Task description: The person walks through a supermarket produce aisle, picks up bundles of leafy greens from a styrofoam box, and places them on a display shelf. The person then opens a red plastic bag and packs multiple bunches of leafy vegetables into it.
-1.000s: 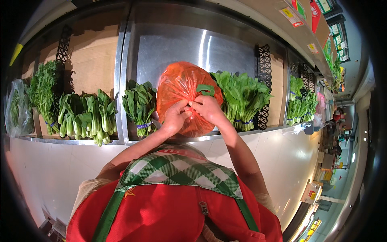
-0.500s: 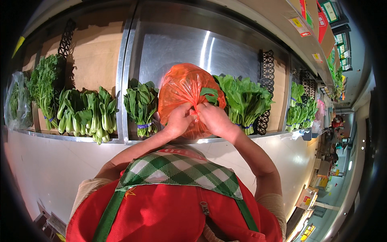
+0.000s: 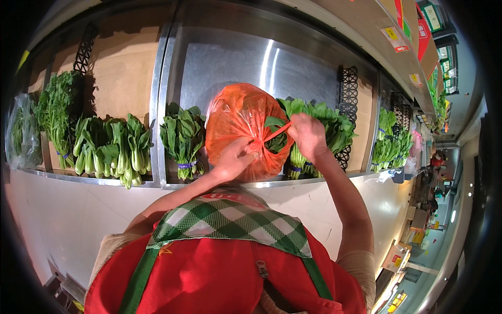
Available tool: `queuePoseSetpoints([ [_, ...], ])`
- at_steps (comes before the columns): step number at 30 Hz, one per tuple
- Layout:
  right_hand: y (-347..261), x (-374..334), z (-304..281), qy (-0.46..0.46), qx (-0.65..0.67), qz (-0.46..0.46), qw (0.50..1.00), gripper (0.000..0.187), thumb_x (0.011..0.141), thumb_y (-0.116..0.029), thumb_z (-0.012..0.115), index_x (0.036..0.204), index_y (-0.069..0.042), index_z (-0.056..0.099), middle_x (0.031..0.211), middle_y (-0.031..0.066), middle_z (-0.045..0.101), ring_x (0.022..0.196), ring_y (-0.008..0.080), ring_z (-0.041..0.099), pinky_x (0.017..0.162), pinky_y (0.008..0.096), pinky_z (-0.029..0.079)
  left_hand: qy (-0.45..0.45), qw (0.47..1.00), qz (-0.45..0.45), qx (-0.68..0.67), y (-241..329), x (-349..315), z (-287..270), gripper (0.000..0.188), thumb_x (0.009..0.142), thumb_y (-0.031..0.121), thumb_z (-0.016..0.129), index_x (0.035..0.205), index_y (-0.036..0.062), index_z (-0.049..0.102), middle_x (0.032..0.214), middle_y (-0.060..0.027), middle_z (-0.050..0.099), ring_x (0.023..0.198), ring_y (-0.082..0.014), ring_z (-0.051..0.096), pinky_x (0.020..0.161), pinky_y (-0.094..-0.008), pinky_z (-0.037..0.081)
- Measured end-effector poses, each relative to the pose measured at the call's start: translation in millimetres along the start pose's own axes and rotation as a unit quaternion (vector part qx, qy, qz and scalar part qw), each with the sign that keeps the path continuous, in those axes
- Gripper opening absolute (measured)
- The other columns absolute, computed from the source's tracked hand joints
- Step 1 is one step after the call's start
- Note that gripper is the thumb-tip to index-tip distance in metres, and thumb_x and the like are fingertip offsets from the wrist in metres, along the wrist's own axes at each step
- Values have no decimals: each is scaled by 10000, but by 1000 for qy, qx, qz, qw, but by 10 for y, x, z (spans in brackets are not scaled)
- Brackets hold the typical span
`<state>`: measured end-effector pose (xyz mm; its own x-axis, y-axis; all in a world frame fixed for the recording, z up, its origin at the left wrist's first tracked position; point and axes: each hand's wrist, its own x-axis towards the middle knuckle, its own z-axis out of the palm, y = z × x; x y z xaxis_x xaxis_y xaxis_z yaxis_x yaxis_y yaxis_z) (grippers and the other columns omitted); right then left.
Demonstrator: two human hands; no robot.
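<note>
Steel surface (image 3: 225,57) gleaming, and the orange bag (image 3: 230,115) sits at its front edge between greens (image 3: 180,137)! Right hand (image 3: 308,137) has just swung outward, pinching a strand (image 3: 277,132) taut; left hand (image 3: 235,159) seems to grip the neck (image 3: 256,143), partly hidden, so it's cinching tighter.

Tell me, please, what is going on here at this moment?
A person is handling a round, translucent orange plastic bag with both bare hands. The left hand grips at its gathered neck, while the right hand pulls a thin orange plastic strip out to the right. The bag is at the front of a shiny metal display shelf, between tied green leafy bunches on the left and right.
</note>
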<state>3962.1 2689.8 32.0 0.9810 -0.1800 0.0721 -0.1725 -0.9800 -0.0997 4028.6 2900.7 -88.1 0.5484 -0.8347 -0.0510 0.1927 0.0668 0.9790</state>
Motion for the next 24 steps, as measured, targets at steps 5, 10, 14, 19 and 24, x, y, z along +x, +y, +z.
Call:
queuePoseSetpoints([
  [5,-5,-54,-94,-89,357,101,924,188,885,-141,579,1034,-31,546,941,84,610,720,172,575,649,321,485,-20,976,-117,-185,192,-44,-34,488,891,6,563,1347,62,399,1074,-38,575,818,-86,574,628,-231,485],
  [10,-617,-463,295,-138,538,150,818,421,848,-75,654,1230,-48,479,1032,38,577,845,111,532,728,256,479,-100,915,-223,-321,617,-74,-301,596,874,1,545,1413,130,325,1200,-95,558,847,-95,592,550,-208,455],
  [14,-644,-789,456,-98,490,127,857,444,809,-54,688,1215,-38,508,943,-2,511,848,80,483,734,221,437,-112,945,-214,-221,819,22,-609,630,866,80,549,1447,137,312,1220,-98,563,994,-112,597,538,-152,353],
  [19,-453,-935,222,-131,427,118,887,169,757,-27,657,893,-42,557,788,39,503,703,118,467,638,268,417,-102,896,-148,-406,970,194,-841,555,844,66,573,1370,62,398,1247,-165,538,1109,-250,575,758,-241,521],
  [24,-634,-986,155,-16,362,17,932,233,678,-8,677,870,-85,570,1014,70,569,993,242,503,847,331,394,-39,856,-44,-514,1182,423,-1094,544,863,40,527,1379,13,356,1411,-238,385,1253,-329,473,855,-296,537],
])
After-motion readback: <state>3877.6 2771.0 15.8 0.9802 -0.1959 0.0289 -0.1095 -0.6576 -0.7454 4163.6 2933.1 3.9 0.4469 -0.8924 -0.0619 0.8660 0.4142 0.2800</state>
